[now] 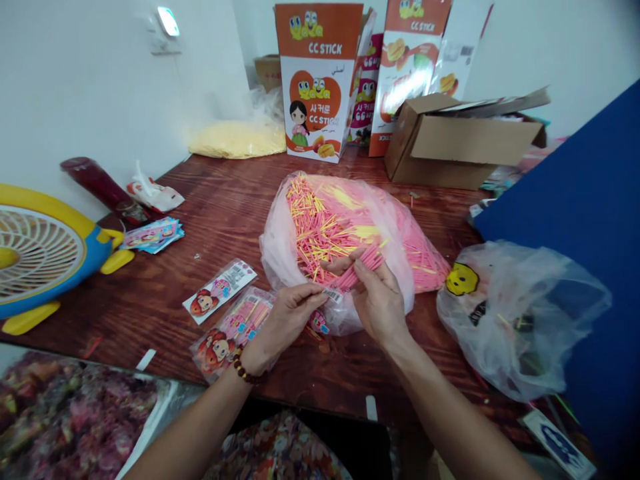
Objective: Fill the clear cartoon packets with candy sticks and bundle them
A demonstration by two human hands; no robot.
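My right hand (pixel 381 303) is closed around a bundle of thin pink sticks (pixel 369 259), with a yellow tip or two among them. Just to its left, my left hand (pixel 287 317) pinches the edge of a small clear printed packet (pixel 332 295); a barcode shows near the fingertips, and the bundle's lower end is close to it. Both hands are over the front of a big clear plastic bag (pixel 273 233) heaped with loose pink and yellow sticks (pixel 315 230). Beside my left wrist lie filled printed packets of sticks (pixel 235 327) and a flat printed packet (pixel 220 290).
A yellow and blue fan (pixel 45 247) stands at the left, near a dark red bottle (pixel 103 187) and tissues (pixel 155 195). Printed cartons (pixel 315 87) and an opened cardboard box (pixel 460 143) line the back. A crumpled plastic bag (pixel 525 313) sits right, by a blue panel (pixel 590 200).
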